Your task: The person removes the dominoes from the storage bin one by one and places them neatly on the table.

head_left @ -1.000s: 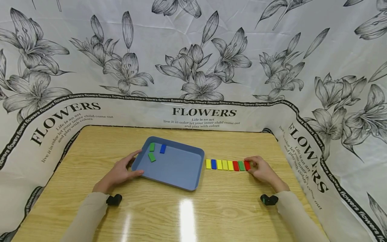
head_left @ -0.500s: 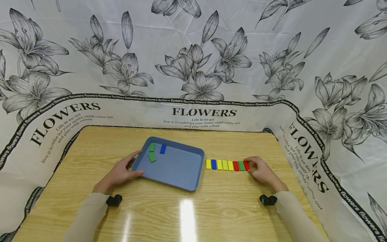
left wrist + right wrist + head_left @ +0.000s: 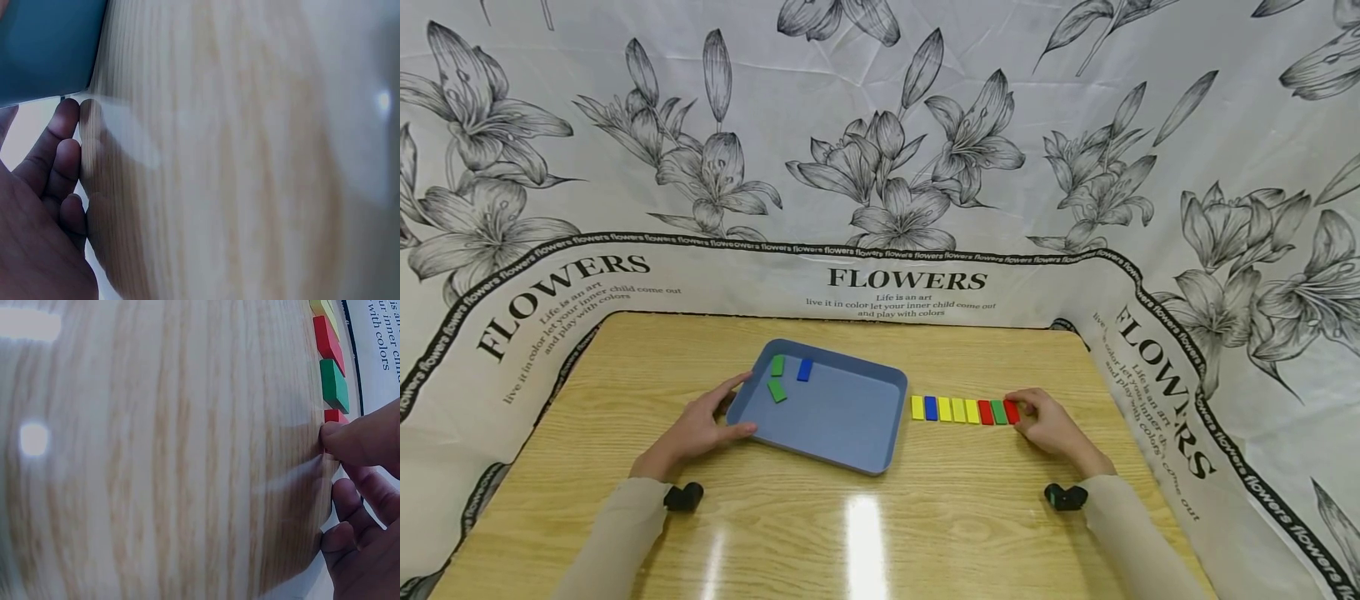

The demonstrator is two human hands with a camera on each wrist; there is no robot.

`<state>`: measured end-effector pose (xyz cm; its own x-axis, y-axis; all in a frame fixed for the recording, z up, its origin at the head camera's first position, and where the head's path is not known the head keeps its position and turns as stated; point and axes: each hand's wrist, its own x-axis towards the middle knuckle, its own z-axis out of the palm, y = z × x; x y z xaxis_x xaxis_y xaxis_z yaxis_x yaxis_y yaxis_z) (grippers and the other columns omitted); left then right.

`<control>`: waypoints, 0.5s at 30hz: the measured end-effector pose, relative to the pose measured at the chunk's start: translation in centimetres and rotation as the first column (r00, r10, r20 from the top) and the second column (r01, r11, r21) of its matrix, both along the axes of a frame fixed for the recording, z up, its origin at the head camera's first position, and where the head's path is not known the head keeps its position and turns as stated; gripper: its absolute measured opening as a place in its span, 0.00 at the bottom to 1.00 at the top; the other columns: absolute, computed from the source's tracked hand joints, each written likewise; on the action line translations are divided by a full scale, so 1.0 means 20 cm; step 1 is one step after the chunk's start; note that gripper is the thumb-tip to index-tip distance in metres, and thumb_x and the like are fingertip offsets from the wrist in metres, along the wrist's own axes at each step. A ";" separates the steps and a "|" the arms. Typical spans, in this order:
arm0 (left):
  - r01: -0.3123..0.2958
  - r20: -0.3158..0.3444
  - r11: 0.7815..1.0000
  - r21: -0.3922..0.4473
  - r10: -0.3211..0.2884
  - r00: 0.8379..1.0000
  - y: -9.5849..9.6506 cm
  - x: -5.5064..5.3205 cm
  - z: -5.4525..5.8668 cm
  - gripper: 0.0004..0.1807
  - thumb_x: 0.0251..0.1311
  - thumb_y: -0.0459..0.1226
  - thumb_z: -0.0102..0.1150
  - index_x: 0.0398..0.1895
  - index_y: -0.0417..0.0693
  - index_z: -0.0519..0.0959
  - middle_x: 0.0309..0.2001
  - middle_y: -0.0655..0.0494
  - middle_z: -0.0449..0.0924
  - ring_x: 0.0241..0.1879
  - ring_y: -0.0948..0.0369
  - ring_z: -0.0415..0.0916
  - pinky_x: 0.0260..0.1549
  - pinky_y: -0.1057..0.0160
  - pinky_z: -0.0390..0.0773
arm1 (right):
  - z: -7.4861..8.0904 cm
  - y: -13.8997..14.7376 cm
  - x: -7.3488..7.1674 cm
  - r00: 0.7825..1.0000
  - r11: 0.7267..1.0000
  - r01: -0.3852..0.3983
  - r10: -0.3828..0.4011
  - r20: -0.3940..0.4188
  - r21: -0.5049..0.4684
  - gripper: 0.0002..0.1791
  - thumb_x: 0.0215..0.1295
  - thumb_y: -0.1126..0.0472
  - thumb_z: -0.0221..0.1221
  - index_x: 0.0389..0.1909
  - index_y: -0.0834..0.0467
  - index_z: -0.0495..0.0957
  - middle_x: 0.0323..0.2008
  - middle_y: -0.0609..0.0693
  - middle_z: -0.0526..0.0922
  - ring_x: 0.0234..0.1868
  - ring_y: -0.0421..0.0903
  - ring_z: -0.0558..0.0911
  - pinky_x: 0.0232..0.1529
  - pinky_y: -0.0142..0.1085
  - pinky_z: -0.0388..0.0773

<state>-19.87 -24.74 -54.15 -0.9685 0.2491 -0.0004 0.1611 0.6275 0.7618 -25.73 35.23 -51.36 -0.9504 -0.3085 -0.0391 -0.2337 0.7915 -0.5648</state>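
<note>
My left hand (image 3: 700, 429) grips the left end of a shallow blue-grey tray (image 3: 827, 457), thumb at the near corner and forefinger at the side rim. In the left wrist view, the other fingers rest on the wood beside the tray's wall (image 3: 50, 50). To the right of the tray runs a row of small flat domino blocks in yellow, blue, red and green. At its right end, my right hand (image 3: 1051, 425) pinches a red domino block (image 3: 1012, 412), next to a green domino block (image 3: 334, 386). The thumb covers part of the red one in the right wrist view.
Inside the tray, toward its far left, lie two green blocks (image 3: 777, 390) and a blue block (image 3: 804, 369). A flower-print cloth (image 3: 910, 279) rises behind and at both sides of the wooden table (image 3: 790, 533).
Over the last second my right hand has shifted slightly left with the red domino block, bringing it close against the green one. The left hand and tray have stayed put.
</note>
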 end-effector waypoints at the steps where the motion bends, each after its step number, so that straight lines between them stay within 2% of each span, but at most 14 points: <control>1: 0.000 -0.004 1.000 -0.001 0.000 1.000 0.00 0.00 0.00 0.50 0.59 0.52 0.73 0.82 0.53 0.58 0.55 0.46 0.82 0.45 0.59 0.77 0.49 0.50 0.75 | 0.00 0.00 0.00 1.000 1.000 0.001 -0.001 0.001 -0.003 0.26 0.60 0.75 0.61 0.62 0.68 0.78 0.53 0.63 0.75 0.43 0.52 0.70 0.44 0.46 0.68; 15: 0.006 -0.005 1.000 -0.009 -0.006 1.000 0.00 0.00 0.01 0.50 0.60 0.52 0.72 0.82 0.52 0.58 0.52 0.48 0.82 0.44 0.59 0.77 0.48 0.51 0.74 | 0.00 0.00 0.00 1.000 1.000 0.003 -0.003 -0.007 -0.008 0.27 0.58 0.76 0.62 0.62 0.66 0.78 0.52 0.62 0.76 0.42 0.50 0.70 0.43 0.43 0.68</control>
<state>-19.83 -24.78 -54.01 -0.9670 0.2549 0.0023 0.1687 0.6331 0.7555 -25.74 35.29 -51.39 -0.9517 -0.3056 -0.0301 -0.2349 0.7875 -0.5698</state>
